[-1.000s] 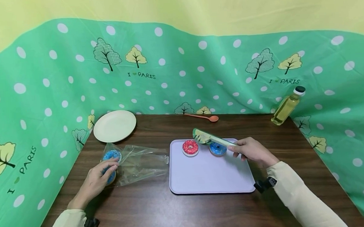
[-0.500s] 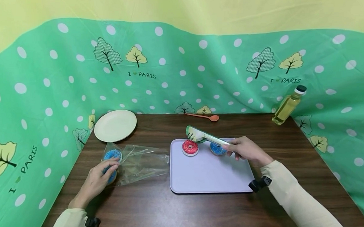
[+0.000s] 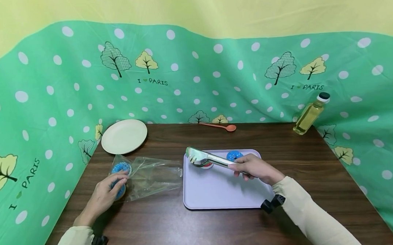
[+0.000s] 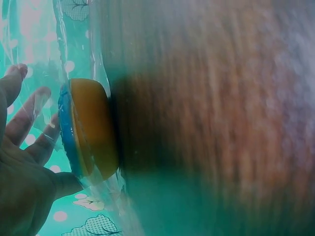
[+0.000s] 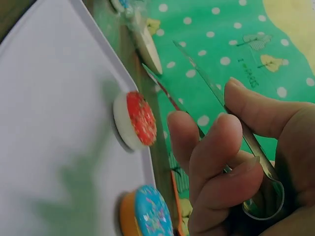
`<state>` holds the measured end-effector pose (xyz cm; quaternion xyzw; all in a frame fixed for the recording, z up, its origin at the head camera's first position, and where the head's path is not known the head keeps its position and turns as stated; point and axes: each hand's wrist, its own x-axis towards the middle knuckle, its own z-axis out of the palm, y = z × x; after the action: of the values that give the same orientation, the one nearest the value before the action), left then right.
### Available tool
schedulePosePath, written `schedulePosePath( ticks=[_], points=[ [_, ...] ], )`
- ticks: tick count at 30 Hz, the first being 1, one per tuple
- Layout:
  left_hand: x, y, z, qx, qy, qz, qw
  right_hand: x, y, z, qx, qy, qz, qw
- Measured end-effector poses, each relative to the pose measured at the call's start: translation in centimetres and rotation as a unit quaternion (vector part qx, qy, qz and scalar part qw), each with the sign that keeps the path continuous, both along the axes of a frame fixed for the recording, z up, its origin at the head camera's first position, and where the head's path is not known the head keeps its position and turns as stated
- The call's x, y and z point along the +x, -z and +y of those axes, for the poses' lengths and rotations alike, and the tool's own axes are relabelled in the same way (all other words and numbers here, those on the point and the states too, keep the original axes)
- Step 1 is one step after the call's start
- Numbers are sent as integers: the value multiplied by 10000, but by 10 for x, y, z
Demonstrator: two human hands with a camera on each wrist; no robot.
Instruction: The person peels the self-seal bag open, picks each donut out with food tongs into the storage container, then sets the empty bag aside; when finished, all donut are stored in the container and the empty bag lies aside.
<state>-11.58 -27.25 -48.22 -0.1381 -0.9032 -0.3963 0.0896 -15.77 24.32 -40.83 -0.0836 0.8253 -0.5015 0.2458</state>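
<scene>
My left hand (image 3: 102,196) rests over a clear plastic bag (image 3: 156,181) at the left, fingers loosely spread. Two blue-iced donuts (image 3: 121,167) lie inside that bag, the nearer one partly covered by the fingers. With my right hand (image 3: 257,168) I grip metal tongs (image 3: 218,160) above the lilac tray (image 3: 226,196). The tong tips stand apart over a red-iced donut (image 5: 140,118), which they mostly hide in the head view. Beside it on the tray sits another blue-iced donut (image 5: 153,211), just beyond the right hand.
A white plate (image 3: 124,136) is at the back left of the wooden table (image 3: 155,230). An orange spoon (image 3: 230,128) lies at the back edge. A bottle of yellow oil (image 3: 308,118) stands at the back right, before the green curtain (image 3: 194,71).
My right hand has moved left and slightly nearer, bringing the tongs from between the tray's donuts to over the red one. My left hand and the bag stay in place.
</scene>
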Motion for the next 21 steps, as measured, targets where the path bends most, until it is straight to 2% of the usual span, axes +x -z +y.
schedulePosePath(
  ticks=[10, 21],
  points=[
    [0, -1, 1, -11, -20, 39, 10000, 4, 11, -22, -11, -508, -253, 9984],
    [0, 0, 0, -10, -50, 102, 9999, 3, 20, -53, 57, -664, -276, 9974]
  ],
)
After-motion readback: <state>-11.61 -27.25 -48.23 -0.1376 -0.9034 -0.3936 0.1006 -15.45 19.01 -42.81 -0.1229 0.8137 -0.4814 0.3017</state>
